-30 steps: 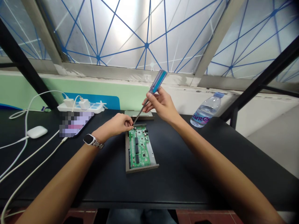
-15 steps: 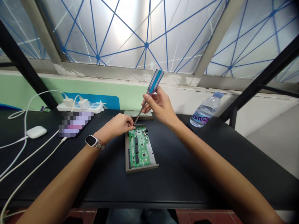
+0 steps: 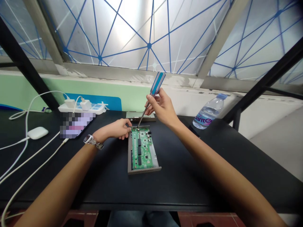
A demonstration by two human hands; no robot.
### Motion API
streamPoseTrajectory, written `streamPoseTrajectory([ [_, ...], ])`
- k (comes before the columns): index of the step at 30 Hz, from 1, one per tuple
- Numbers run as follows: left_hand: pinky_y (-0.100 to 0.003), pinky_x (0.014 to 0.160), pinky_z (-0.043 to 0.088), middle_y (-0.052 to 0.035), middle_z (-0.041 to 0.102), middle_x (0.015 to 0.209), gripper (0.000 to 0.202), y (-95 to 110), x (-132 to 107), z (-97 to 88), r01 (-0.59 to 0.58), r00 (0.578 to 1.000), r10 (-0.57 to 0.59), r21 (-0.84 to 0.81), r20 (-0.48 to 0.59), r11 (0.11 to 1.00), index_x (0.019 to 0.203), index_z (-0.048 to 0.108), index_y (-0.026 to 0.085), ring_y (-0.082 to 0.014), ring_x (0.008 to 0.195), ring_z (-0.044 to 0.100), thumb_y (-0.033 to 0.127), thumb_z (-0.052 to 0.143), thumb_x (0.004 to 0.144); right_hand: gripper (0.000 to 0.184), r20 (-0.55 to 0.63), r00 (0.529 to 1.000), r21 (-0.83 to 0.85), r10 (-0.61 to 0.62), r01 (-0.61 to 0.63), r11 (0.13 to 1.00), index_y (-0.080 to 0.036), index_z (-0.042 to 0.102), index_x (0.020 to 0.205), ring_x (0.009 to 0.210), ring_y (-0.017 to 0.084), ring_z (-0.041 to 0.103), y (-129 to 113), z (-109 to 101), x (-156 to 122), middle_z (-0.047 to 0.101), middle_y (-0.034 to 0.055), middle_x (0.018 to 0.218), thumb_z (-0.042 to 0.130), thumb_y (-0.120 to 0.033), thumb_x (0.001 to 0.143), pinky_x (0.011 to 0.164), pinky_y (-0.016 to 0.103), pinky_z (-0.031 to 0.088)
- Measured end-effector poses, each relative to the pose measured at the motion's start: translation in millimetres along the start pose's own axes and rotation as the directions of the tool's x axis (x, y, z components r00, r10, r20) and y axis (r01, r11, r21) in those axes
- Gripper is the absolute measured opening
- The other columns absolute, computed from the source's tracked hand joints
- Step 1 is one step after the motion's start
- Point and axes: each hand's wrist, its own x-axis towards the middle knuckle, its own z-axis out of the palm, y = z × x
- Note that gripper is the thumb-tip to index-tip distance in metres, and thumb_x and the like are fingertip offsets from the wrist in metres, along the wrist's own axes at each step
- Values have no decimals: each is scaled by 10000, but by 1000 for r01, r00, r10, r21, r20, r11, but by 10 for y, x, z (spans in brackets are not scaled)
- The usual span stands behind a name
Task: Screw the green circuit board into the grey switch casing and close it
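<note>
A green circuit board (image 3: 144, 148) sits inside an open grey metal case (image 3: 144, 171) on the black table. My right hand (image 3: 162, 107) is closed around a screwdriver (image 3: 157, 83) with a blue-and-clear handle. Its shaft slants down to the left, and the tip meets the board near its far left corner; whether a screw is under it is too small to tell. At that same corner, my left hand (image 3: 120, 128) grips the case's edge with bent fingers. A silver-banded watch is on the left wrist.
Behind the case lies a flat metal cover (image 3: 142, 116). A water bottle (image 3: 209, 112) leans at the right by the wall. At left are a phone (image 3: 78, 126), a white earbud case (image 3: 38, 133), a power strip (image 3: 94, 108) and white cables (image 3: 44, 159).
My left hand has drawn back slightly to the left, from beside the screwdriver tip to the case corner. The right hand and screwdriver stay almost where they were.
</note>
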Motion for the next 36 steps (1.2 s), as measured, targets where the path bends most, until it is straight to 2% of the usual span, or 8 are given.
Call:
streamPoseTrajectory([
  [10,-236,426,447,28,636,562,189,138,49,227,-9,998,0,-143,-61,990,1007,517,165,-142,437,587,198,606,844,473,29,1000,-33,-8,9,999,-260,385,931,522,102,644,110,59,4,623,-28,792,601,-677,879,486,248,541],
  [20,-231,428,430,37,633,554,173,115,88,258,-26,999,17,-198,-47,980,982,508,174,-125,418,569,205,621,853,458,30,1000,-102,-2,5,995,-262,394,909,545,117,648,95,63,-8,609,-23,779,592,-674,887,492,263,532],
  [26,-242,450,444,29,632,567,169,120,84,277,-24,999,16,-179,-51,983,1014,509,164,-136,449,579,209,588,871,446,36,999,-116,-11,15,993,-262,372,889,521,119,644,107,80,2,596,-30,764,582,-655,903,470,262,514],
  [29,-250,466,435,21,635,577,176,102,100,275,-46,997,38,-113,-72,993,1009,546,161,-148,467,582,234,594,856,447,36,999,-125,-9,13,992,-264,373,891,524,115,639,119,87,9,592,-30,769,577,-662,902,461,253,502],
  [31,-251,490,414,12,628,588,140,99,118,275,-106,979,105,5,-173,994,937,606,165,-152,507,584,258,618,833,450,37,999,-125,-9,13,992,-265,378,894,523,113,634,130,97,18,590,-30,770,582,-666,897,453,248,493],
  [32,-254,507,408,6,625,600,123,106,126,278,-144,957,156,64,-244,987,896,630,168,-156,537,587,268,621,827,448,38,999,-125,-9,14,992,-265,385,899,521,113,630,136,103,24,590,-31,769,585,-666,895,449,247,489],
  [34,-257,557,429,-13,644,679,119,136,139,292,-241,887,275,136,-372,961,876,656,171,-165,628,608,268,611,823,444,39,999,-122,-9,14,992,-266,402,910,510,111,620,148,117,40,590,-36,758,596,-665,889,445,249,486],
  [36,-261,634,481,-38,683,833,155,183,144,318,-347,824,365,122,-434,930,944,652,171,-174,744,641,235,605,811,437,39,999,-117,-4,9,993,-267,413,910,502,111,610,155,130,57,592,-38,748,609,-656,884,449,257,488],
])
